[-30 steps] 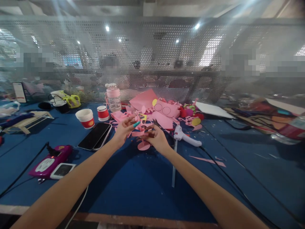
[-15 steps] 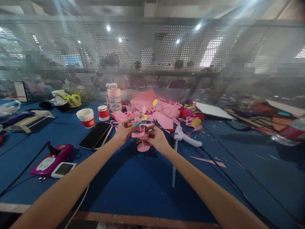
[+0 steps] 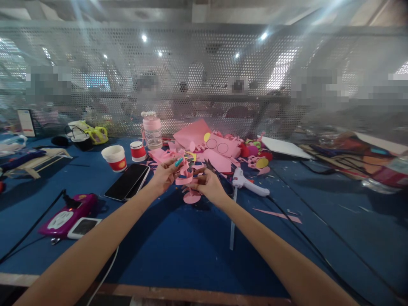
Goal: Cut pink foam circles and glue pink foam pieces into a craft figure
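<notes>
A small pink craft piece [image 3: 184, 181], made of curled strips that look like paper or foam, is held between both hands above the blue table. Its flat round pink base [image 3: 191, 197] shows underneath. My left hand [image 3: 164, 175] pinches the upper strips from the left, a teal patch visible at its thumb tip. Around the right side of the same piece, the fingers of my right hand [image 3: 208, 183] are closed. Behind them lie pink sheets and scraps [image 3: 219, 159], and dark scissors [image 3: 211, 165] sit just beyond the right hand.
Right of my hands is a white glue gun [image 3: 248, 183] with a clear glue stick and black cord. On the left are a phone [image 3: 127, 182], paper cups [image 3: 114, 158], a purple power strip [image 3: 70, 216] and a pink bottle [image 3: 152, 129]. A perforated metal screen [image 3: 204, 76] stands behind.
My left thumb and fingers have shifted slightly up and left on the pink piece's strips. The right hand stays in nearly the same place.
</notes>
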A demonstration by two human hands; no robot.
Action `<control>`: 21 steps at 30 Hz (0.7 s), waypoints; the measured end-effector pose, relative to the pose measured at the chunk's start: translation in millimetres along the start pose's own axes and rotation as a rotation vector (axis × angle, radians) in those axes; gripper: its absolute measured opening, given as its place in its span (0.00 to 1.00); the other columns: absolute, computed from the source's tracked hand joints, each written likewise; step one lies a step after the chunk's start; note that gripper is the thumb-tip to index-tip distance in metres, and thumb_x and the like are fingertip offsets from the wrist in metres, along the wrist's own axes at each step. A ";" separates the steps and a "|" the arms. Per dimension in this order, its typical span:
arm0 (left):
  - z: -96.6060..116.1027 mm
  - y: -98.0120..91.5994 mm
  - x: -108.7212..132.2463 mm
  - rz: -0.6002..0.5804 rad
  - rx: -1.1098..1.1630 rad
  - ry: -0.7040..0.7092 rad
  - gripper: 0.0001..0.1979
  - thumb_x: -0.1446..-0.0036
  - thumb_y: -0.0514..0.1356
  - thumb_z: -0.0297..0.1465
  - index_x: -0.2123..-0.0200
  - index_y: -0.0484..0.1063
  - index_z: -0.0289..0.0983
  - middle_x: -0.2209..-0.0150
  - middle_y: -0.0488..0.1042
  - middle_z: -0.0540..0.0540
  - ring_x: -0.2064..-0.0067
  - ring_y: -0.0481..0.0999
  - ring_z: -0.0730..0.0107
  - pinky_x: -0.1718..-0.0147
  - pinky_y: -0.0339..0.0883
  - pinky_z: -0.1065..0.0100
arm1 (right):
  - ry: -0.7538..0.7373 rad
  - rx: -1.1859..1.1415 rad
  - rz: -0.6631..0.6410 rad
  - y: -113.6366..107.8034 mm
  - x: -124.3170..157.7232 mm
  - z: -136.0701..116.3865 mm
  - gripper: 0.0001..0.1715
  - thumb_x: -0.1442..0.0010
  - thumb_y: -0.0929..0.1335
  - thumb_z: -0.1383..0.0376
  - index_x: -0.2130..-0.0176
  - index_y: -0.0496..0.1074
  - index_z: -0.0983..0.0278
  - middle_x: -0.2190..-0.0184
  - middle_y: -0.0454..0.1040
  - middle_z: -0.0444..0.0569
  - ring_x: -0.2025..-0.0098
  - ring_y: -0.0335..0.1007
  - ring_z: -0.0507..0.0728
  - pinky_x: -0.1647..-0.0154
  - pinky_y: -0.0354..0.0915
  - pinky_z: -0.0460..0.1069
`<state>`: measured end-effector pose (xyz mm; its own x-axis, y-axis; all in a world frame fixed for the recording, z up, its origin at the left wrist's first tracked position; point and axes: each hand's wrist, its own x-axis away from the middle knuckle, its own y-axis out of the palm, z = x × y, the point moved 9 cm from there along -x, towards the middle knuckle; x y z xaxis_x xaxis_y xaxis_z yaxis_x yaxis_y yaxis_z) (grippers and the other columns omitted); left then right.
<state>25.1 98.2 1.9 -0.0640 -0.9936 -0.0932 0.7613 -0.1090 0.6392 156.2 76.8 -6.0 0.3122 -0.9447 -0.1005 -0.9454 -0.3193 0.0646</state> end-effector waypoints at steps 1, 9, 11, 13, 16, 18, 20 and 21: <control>0.1 0.8 0.6 0.004 -0.006 -0.007 0.15 0.63 0.69 0.23 0.67 0.74 0.35 0.74 0.78 0.49 0.72 0.77 0.73 0.73 0.70 0.75 | -0.002 -0.005 -0.004 0.5 0.0 -0.3 0.29 0.64 0.76 0.63 0.66 0.59 0.63 0.77 0.75 0.43 0.73 0.76 0.57 0.74 0.71 0.50; 4.9 3.4 3.9 0.003 -0.008 -0.003 0.21 0.63 0.67 0.17 0.61 0.74 0.34 0.77 0.77 0.50 0.71 0.77 0.74 0.71 0.71 0.76 | -0.013 -0.006 0.004 0.2 1.4 -3.1 0.28 0.65 0.76 0.62 0.67 0.60 0.63 0.77 0.75 0.43 0.75 0.75 0.56 0.76 0.70 0.48; 5.9 3.7 4.0 0.001 -0.010 -0.005 0.21 0.63 0.67 0.19 0.61 0.74 0.34 0.76 0.78 0.49 0.71 0.78 0.73 0.70 0.71 0.75 | -0.016 -0.021 0.002 0.1 1.1 -3.4 0.28 0.65 0.76 0.62 0.67 0.60 0.63 0.77 0.75 0.43 0.75 0.75 0.56 0.76 0.70 0.49; 6.2 3.1 3.8 0.007 0.007 -0.007 0.20 0.61 0.68 0.23 0.61 0.74 0.34 0.74 0.78 0.48 0.69 0.78 0.71 0.68 0.71 0.73 | -0.012 -0.022 0.006 -0.6 0.4 -2.8 0.29 0.65 0.76 0.62 0.67 0.60 0.63 0.77 0.76 0.44 0.75 0.75 0.56 0.75 0.70 0.49; 5.8 1.1 2.6 0.018 0.042 0.004 0.15 0.59 0.67 0.27 0.63 0.74 0.35 0.72 0.78 0.48 0.67 0.78 0.70 0.64 0.71 0.70 | 0.001 0.018 0.016 -1.6 -0.4 -1.0 0.30 0.67 0.77 0.63 0.66 0.61 0.63 0.76 0.76 0.45 0.74 0.75 0.57 0.74 0.70 0.50; 4.3 -0.1 1.5 0.013 0.044 0.010 0.12 0.59 0.67 0.27 0.67 0.74 0.35 0.73 0.78 0.48 0.68 0.78 0.71 0.65 0.71 0.70 | 0.015 0.043 0.008 -0.3 -0.3 0.6 0.30 0.67 0.77 0.64 0.66 0.61 0.63 0.76 0.76 0.45 0.74 0.75 0.57 0.74 0.70 0.50; 2.1 -1.5 0.5 0.005 0.039 0.012 0.11 0.60 0.68 0.26 0.70 0.73 0.35 0.74 0.77 0.50 0.70 0.77 0.72 0.68 0.71 0.71 | 0.028 0.060 -0.009 2.3 0.2 2.2 0.29 0.67 0.76 0.64 0.66 0.61 0.63 0.76 0.75 0.44 0.74 0.75 0.56 0.76 0.69 0.49; 1.3 -2.1 0.3 -0.001 0.040 0.015 0.11 0.60 0.68 0.26 0.70 0.72 0.35 0.74 0.77 0.50 0.71 0.77 0.72 0.69 0.71 0.72 | 0.033 0.066 -0.017 3.6 0.6 2.8 0.29 0.66 0.76 0.64 0.66 0.61 0.63 0.76 0.75 0.44 0.74 0.74 0.56 0.76 0.69 0.48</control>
<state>22.6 98.1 1.5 -0.0547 -0.9929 -0.1054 0.7347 -0.1115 0.6692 152.7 75.3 -8.6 0.3297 -0.9416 -0.0686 -0.9439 -0.3303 -0.0028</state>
